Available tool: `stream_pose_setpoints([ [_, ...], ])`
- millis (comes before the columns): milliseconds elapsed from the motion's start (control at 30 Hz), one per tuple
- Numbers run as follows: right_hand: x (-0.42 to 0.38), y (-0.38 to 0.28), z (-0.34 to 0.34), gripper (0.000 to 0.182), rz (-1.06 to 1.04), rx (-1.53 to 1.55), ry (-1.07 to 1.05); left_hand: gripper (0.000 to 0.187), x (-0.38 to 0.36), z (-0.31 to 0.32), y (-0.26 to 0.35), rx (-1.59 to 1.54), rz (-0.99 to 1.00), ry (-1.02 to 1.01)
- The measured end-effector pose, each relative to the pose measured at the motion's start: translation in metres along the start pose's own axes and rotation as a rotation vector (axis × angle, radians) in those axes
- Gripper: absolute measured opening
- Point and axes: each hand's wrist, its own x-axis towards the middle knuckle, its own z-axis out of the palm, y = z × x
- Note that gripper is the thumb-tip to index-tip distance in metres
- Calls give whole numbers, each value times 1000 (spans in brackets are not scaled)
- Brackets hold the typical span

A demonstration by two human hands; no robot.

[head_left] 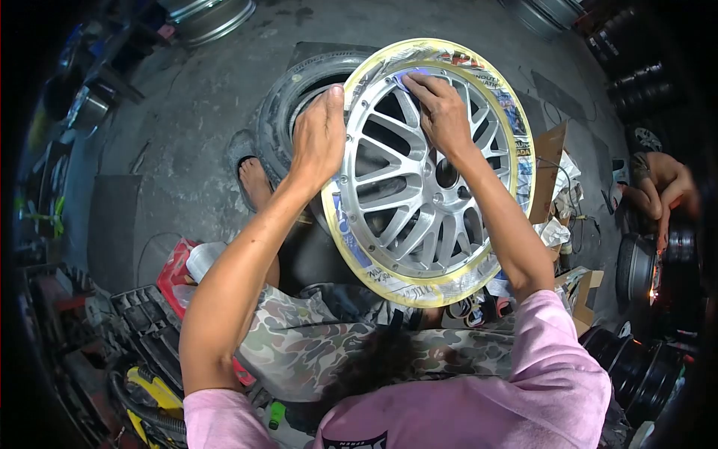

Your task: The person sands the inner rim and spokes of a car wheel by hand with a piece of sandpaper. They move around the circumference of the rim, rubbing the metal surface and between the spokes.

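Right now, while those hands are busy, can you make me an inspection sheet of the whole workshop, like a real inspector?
Surface: dark grey floor, with darker patches.
Job's things: silver wheel, tilted, its outer band covered with newspaper and yellow tape; tire behind.
Clutter: cardboard, yellow-and-black tool.
Hands: left hand at the wheel's edge, its fingers partly hidden; right hand pressing a purple piece on the wheel.
Cables: thin cable near the cardboard.
Surroundings: another person crouching near an orange glow.
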Motion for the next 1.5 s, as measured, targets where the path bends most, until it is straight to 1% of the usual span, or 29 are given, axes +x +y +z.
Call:
stream_pose_setpoints([
  [33,-5,-6,2,53,3,9,-1,59,1,2,2,5,-23,-11],
  [133,-14,-52,-4,55,-298,156,-79,58,1,4,2,-1,4,14],
  [200,-15,-37,-2,59,-304,194,-92,58,2,3,0,11,-3,-4],
  [267,-9,-11,-4,58,-47,3,-36,57,-1,2,-1,22,-17,-26],
  [300,-6,-2,4,58,7,40,-13,57,-2,2,1,31,-25,-27],
  [333,-10,-11,2,52,-26,0,-53,57,1,0,4,42,-19,-30],
  [400,-23,-39,2,46,-210,112,-60,57,3,2,3,17,-5,-15],
  [433,-22,-54,-6,50,-291,121,-51,56,1,5,4,-9,-14,-5],
  [533,-17,-17,-4,48,-215,84,-25,55,0,2,5,-13,-46,-46],
  [567,-13,6,3,47,-172,-66,22,55,0,2,4,-13,-54,-52],
  [600,-8,-2,-9,46,-64,-59,8,55,-1,2,4,-12,-53,-55],
  [667,-20,-17,3,45,-158,129,-9,55,2,1,8,46,-36,-49],
  [700,-22,-38,-3,37,-281,71,-19,55,2,2,6,20,-27,-44],
  [733,-25,-47,-3,35,-362,92,-27,55,3,4,8,18,-25,-48],
  [800,-23,-26,7,35,-326,65,-34,55,0,1,8,25,-51,-58],
  [833,-14,-12,1,37,-238,43,47,55,1,0,7,43,-85,-71],
  [867,-10,13,11,42,-134,-53,37,55,0,1,6,48,-95,-66],
  [933,0,16,2,37,-49,-70,-11,56,1,2,6,33,-19,-28],
  [967,4,17,-1,37,-52,-69,-10,55,1,1,6,42,-37,-39],
  [1033,9,15,-6,38,50,-43,-152,55,1,1,5,29,-40,-45],
  [1067,7,11,-4,38,50,-42,-153,55,2,1,5,17,-41,-51],
  [1133,3,-11,1,48,-274,167,-85,55,1,2,4,39,-39,-36],
  [1200,-16,-51,-12,40,-460,335,-213,55,2,2,5,53,-36,-22],
  [1267,-37,-80,-16,34,-665,330,-274,55,1,2,4,42,-47,-32],
  [1300,-36,-81,-20,33,-739,283,-322,55,2,2,4,43,-48,-35],
  [1333,-32,-73,-14,33,-734,287,-322,55,2,1,4,42,-42,-41],
  [1400,-9,-41,4,37,-544,306,-118,55,0,2,5,40,-35,-52],
  [1467,8,-17,-2,42,-189,62,-145,55,0,0,5,52,-40,-28],
  [1500,9,-15,4,48,-178,55,-130,55,0,0,3,30,-13,-33],
])
